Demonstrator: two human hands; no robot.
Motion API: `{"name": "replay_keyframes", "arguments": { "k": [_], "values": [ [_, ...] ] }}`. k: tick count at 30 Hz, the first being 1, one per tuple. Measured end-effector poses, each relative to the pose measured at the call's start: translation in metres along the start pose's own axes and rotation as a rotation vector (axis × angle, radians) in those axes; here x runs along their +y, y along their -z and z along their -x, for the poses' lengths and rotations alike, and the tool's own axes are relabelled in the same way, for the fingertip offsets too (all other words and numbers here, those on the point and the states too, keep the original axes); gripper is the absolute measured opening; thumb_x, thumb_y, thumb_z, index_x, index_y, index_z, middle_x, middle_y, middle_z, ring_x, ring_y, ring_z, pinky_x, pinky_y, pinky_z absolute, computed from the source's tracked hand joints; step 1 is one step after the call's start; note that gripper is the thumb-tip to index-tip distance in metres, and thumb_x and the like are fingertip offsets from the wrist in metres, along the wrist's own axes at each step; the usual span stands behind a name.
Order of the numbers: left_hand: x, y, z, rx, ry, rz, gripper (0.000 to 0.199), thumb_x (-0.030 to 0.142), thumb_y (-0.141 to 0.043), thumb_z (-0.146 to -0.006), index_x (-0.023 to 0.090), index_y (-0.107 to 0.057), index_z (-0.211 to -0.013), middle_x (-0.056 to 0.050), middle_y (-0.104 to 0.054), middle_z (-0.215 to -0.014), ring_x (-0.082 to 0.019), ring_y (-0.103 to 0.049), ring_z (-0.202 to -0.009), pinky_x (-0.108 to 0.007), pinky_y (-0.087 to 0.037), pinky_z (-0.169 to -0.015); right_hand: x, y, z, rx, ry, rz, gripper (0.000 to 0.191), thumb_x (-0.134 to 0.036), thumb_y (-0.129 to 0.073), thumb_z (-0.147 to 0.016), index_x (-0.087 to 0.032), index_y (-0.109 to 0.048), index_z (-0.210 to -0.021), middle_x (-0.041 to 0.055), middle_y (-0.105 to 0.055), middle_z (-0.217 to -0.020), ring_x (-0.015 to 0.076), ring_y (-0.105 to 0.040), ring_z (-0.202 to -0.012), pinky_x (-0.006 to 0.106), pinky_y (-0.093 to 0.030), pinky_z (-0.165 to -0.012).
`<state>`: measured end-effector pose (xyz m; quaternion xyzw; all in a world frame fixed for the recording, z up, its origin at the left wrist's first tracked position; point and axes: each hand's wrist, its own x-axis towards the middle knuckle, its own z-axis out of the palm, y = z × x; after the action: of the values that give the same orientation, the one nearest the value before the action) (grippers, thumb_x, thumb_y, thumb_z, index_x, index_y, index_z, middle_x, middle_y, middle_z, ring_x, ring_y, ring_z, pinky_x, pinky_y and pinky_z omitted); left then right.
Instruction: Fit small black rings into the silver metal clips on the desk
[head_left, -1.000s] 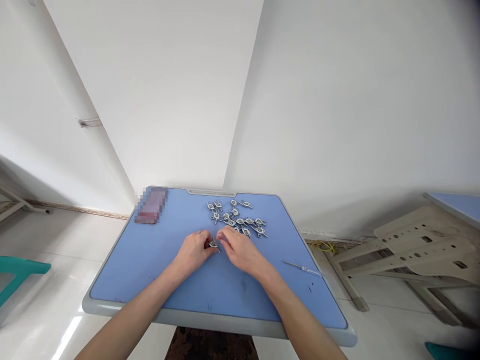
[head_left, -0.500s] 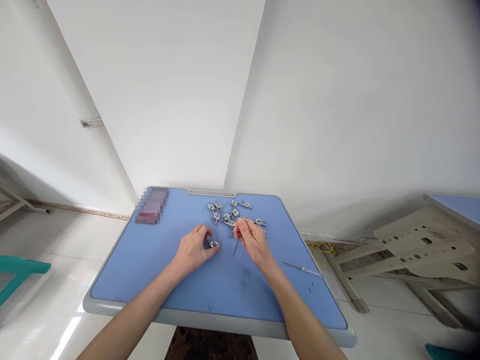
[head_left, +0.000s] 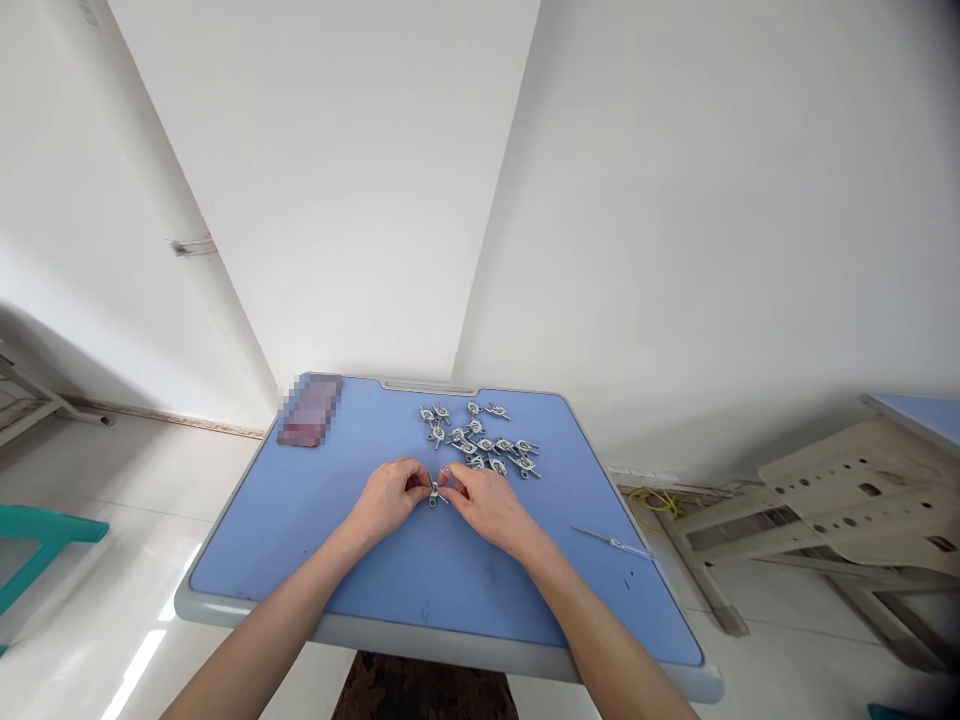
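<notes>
Near the middle of the blue table, a small metal part [head_left: 433, 494] is pinched between the fingertips of my left hand [head_left: 390, 497]. From the right, my right hand [head_left: 484, 503] meets it with closed fingers, touching the same part. A thin rod stands up at the part; its lower end is hidden by the fingers. Just beyond my hands lies a loose group of several similar metal parts [head_left: 475, 427], some overlapping. The closest of them lie right behind my right hand.
The blue table [head_left: 262, 540] has a blurred phone-like item [head_left: 310, 411] at its back left. A thin screwdriver-like tool [head_left: 613, 542] with a clear handle lies at the right. Beyond are white walls, a teal stool [head_left: 45, 535] and another desk [head_left: 862, 490].
My right hand has moved left to meet my left hand at the metal part, bringing the thin rod there. Parts it had covered now show. The view has shifted slightly.
</notes>
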<state>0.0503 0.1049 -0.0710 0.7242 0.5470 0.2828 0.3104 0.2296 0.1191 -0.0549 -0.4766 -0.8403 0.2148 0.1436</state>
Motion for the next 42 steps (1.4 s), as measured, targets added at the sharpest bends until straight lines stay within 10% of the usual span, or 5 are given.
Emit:
{"name": "replay_keyframes", "arguments": {
  "k": [24, 30, 42],
  "values": [
    [-0.005, -0.002, 0.002, -0.004, -0.133, -0.245, 0.013, 0.011, -0.048, -0.088, 0.019, -0.058, -0.082, 0.0, -0.064, -0.086, -0.015, -0.06, -0.078, -0.025, -0.042, -0.069, 0.0, -0.005, -0.002, -0.016, -0.035, 0.092, 0.016, -0.025, -0.045, -0.092, -0.02, -0.058, -0.099, 0.0029, -0.067, -0.08, 0.0178, -0.062, -0.076, 0.025, -0.034, -0.063],
    [-0.004, -0.006, 0.002, -0.008, -0.121, -0.373, 0.01, 0.014, -0.047, -0.09, 0.018, -0.054, -0.087, -0.002, -0.064, -0.088, -0.018, -0.061, -0.083, -0.028, -0.043, -0.07, 0.0, -0.005, -0.002, -0.064, -0.031, 0.118, 0.02, -0.028, -0.052, -0.087, -0.02, -0.05, -0.07, -0.0012, -0.057, -0.063, 0.0136, -0.051, -0.06, 0.024, -0.026, -0.054],
    [0.003, -0.016, 0.002, -0.001, -0.144, -0.738, 0.019, 0.015, -0.034, -0.095, 0.015, -0.051, -0.086, -0.007, -0.06, -0.084, -0.022, -0.058, -0.08, -0.032, -0.046, -0.069, -0.003, -0.01, -0.003, -0.019, -0.039, 0.124, 0.019, -0.024, -0.057, -0.082, -0.02, -0.045, -0.069, -0.0024, -0.052, -0.06, 0.0123, -0.048, -0.057, 0.024, -0.022, -0.053]
  ]
}}
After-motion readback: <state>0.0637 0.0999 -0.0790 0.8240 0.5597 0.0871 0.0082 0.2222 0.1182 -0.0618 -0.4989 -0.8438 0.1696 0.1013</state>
